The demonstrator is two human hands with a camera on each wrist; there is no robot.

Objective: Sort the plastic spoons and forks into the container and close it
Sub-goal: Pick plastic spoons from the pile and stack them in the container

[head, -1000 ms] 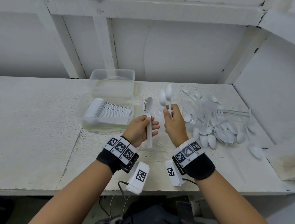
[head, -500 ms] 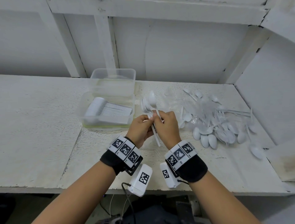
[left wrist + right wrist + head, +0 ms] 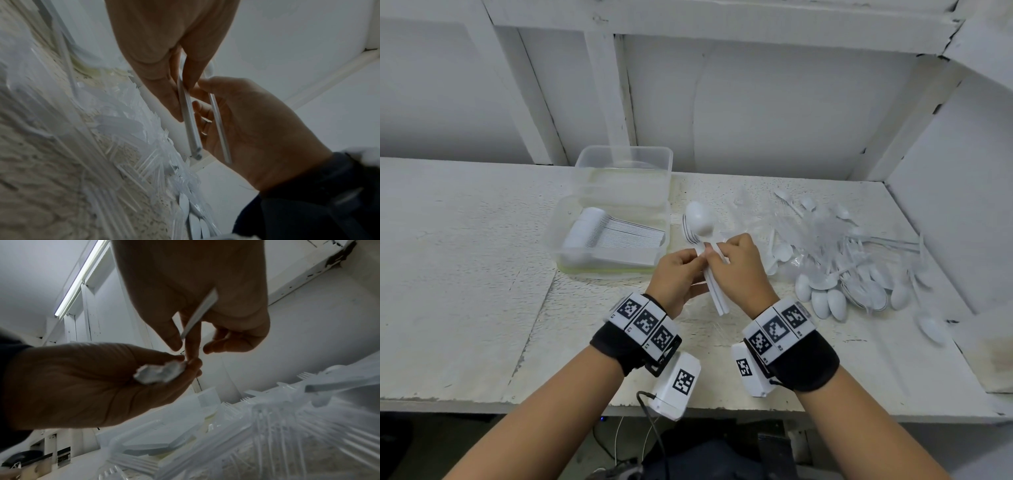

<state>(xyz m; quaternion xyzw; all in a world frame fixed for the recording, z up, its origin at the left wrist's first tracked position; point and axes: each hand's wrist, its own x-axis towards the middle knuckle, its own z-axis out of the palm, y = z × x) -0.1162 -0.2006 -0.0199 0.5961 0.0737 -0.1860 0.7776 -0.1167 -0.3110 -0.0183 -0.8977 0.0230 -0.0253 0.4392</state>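
Note:
A stack of white plastic spoons (image 3: 699, 219) stands bowls-up between my two hands above the table. My left hand (image 3: 690, 265) pinches the handles from the left, and my right hand (image 3: 726, 255) grips them from the right. In the left wrist view the spoon handles (image 3: 189, 123) run between the fingers of both hands. The right wrist view shows one handle (image 3: 198, 313) in my right hand (image 3: 186, 345) and the stacked handle ends (image 3: 160, 374) in my left. The clear container (image 3: 558, 240), just left of my hands, holds a nested row of white spoons (image 3: 616, 236).
A second clear tub or lid (image 3: 623, 164) stands behind the container. A loose pile of white spoons (image 3: 835, 294) and clear forks (image 3: 818, 226) covers the table's right side. White walls close off the back and right. The table's front edge (image 3: 517, 406) lies below my wrists.
My hands were apart, the left with a spoon stack, the right with two raised spoons. The right hand has brought its spoons to the stack, and both hands now hold it together.

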